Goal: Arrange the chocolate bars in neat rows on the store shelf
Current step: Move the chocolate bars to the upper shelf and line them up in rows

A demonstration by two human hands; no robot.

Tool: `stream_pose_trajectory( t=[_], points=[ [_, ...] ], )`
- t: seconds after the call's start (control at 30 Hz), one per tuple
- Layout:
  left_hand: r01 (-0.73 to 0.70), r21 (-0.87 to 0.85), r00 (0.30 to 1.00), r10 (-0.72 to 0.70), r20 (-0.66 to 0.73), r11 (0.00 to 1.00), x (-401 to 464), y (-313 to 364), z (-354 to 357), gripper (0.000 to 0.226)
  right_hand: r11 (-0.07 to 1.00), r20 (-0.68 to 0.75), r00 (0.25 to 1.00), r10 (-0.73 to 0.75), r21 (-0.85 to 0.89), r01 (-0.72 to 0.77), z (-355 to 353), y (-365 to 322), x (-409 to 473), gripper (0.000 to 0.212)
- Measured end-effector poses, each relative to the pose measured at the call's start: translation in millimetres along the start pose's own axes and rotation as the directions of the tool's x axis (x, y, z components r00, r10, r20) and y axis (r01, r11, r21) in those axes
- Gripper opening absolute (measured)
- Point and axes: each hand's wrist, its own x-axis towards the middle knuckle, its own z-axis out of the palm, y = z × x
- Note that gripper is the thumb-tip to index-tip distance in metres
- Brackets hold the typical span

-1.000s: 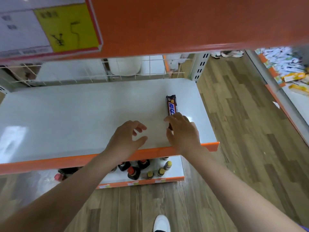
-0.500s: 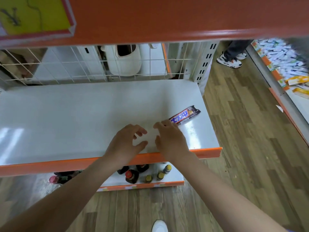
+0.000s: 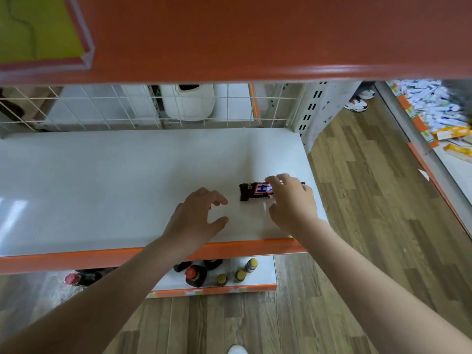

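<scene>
Both arms reach in over the front lip of the white shelf (image 3: 102,175). The right hand (image 3: 293,200) is curled over the right half of the chocolate bar (image 3: 255,191), fingers on its far edge and thumb down at the near side, so it's gripping the bar. The left hand (image 3: 196,215) sits just left of the bar, not touching it, fingers loosely bent with the thumb spread out, holding nothing.

The bar lies flat and crosswise on the shelf, toward the right end and nearer the front than the back. Shelf has an orange front edge (image 3: 76,259), a wire grid (image 3: 102,108) along the back with a white jug (image 3: 189,103) behind it, and an orange shelf (image 3: 255,34) overhead. Bottles (image 3: 222,274) stand on the lower shelf.

Plenty of bare white surface to the left and behind the bar; the right edge drops off to wood floor (image 3: 383,226) close past the right hand.
</scene>
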Motion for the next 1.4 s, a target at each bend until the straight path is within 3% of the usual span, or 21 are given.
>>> stream_pose_trajectory(
  t=[0.37, 0.57, 0.7, 0.83, 1.1, 1.23, 1.4],
  points=[
    [-0.009, 0.070, 1.000, 0.010, -0.007, 0.997, 19, 13, 14, 0.047, 0.996, -0.050, 0.996, -0.078, -0.039, 0.076, 9, 3, -8, 0.036],
    [0.005, 0.076, 1.000, -0.005, 0.004, 0.997, 9, 5, 8, 0.054, 0.982, 0.030, 0.984, -0.177, -0.060, 0.178, 6, -1, -13, 0.029],
    [0.015, 0.073, 1.000, -0.013, -0.023, 0.997, -7, -1, -9, 0.056, 0.967, 0.029, 0.973, -0.229, -0.109, 0.231, -5, -13, -23, 0.033],
    [0.036, 0.070, 0.998, -0.032, -0.061, 0.997, -32, -8, -34, 0.056, 0.951, -0.074, 0.955, -0.288, -0.137, 0.276, -16, -38, -43, 0.043],
    [0.062, 0.036, 0.995, -0.059, -0.078, 0.997, -117, -11, -94, 0.057, 0.955, -0.116, 0.951, -0.287, -0.107, 0.276, -47, -100, -101, 0.035],
    [0.030, 0.265, 0.999, -0.032, 0.001, 0.964, -161, -9, -133, 0.056, 0.952, -0.148, 0.942, -0.300, -0.111, 0.286, -69, -127, -131, 0.040],
    [-0.002, 0.447, 1.000, 0.009, -0.013, 0.895, -204, -1, -177, 0.055, 0.941, -0.164, 0.927, -0.336, -0.099, 0.324, -104, -164, -164, 0.035]
  ],
)
